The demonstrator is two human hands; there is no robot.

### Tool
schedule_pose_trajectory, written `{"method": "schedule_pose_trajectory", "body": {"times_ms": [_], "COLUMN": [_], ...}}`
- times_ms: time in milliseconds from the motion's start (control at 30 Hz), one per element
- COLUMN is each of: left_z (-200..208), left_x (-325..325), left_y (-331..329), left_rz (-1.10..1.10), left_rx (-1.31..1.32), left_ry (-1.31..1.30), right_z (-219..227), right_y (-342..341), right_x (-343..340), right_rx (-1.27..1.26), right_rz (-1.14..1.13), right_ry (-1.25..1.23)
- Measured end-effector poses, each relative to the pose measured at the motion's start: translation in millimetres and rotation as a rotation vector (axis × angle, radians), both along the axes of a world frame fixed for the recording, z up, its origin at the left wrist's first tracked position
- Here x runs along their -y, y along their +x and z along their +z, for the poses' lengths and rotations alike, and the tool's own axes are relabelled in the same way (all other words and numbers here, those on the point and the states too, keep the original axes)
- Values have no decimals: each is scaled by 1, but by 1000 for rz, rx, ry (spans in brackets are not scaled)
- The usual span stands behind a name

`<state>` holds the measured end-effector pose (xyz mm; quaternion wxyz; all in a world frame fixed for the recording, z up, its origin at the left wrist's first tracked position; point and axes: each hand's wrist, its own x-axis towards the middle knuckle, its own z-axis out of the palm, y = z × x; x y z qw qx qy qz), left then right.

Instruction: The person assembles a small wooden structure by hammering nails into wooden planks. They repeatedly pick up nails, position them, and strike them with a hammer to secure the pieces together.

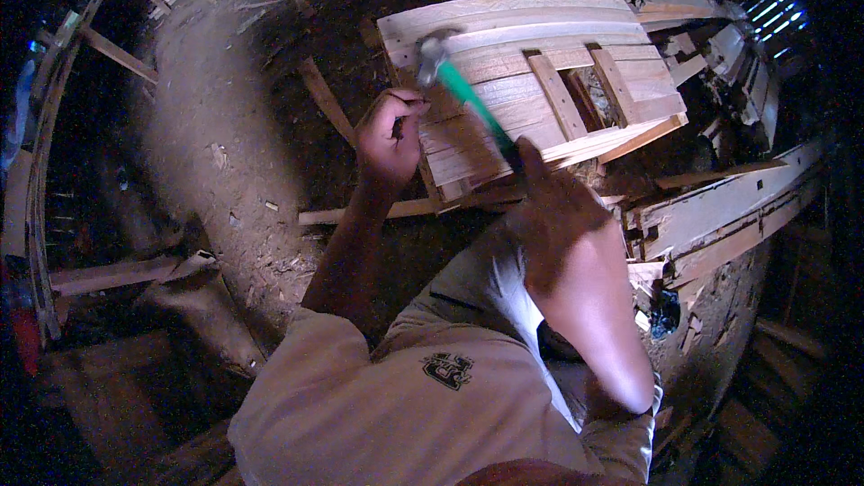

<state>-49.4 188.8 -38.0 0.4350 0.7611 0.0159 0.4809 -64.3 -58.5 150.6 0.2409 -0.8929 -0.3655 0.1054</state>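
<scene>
Nailing slats by the look of it — right hand (549, 202) is clamped round the green handle of a hammer (463, 90), head raised over the wooden panel (540, 81) lying on the dirt floor (207, 126). Left hand (389, 135) is pinched shut at the panel's near-left edge, probably on a nail — too small to tell. Next blow needs to land square, clear of those fingers

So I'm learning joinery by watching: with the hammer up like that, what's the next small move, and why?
Probably bring the hammer straight down beside the left hand. Its head is raised over the slatted wooden panel, the right hand grips the green handle, and the left fingertips pinch at the panel's edge.
</scene>
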Motion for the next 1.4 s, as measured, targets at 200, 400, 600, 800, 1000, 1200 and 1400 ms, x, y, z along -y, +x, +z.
{"method": "schedule_pose_trajectory", "body": {"times_ms": [200, 400, 600, 800, 1000, 1200, 1400], "left_z": [3, 7, -1, 6, -4, 1, 4], "left_x": [-3, 0, -2, -1, -3, -5, -14], "left_y": [-1, -4, -4, -4, 1, -1, -13], "left_rz": [-25, -51, -73, -52, -43, -85, -98], "left_rx": [-1, -41, -43, -44, -16, -36, 45], "left_ry": [24, -45, -67, -54, -73, -121, -374], "right_z": [-4, -3, -2, 0, -7, -58, -104], "right_y": [-2, 4, 0, -1, 8, 11, -8], "right_x": [-5, -4, -2, -5, 5, 59, 114], "right_rx": [79, 178, -4, 151, 143, 131, 15], "right_rz": [-3, 2, -4, -25, -13, -418, -546], "right_ry": [157, 209, -49, 90, 226, 377, 556]}}
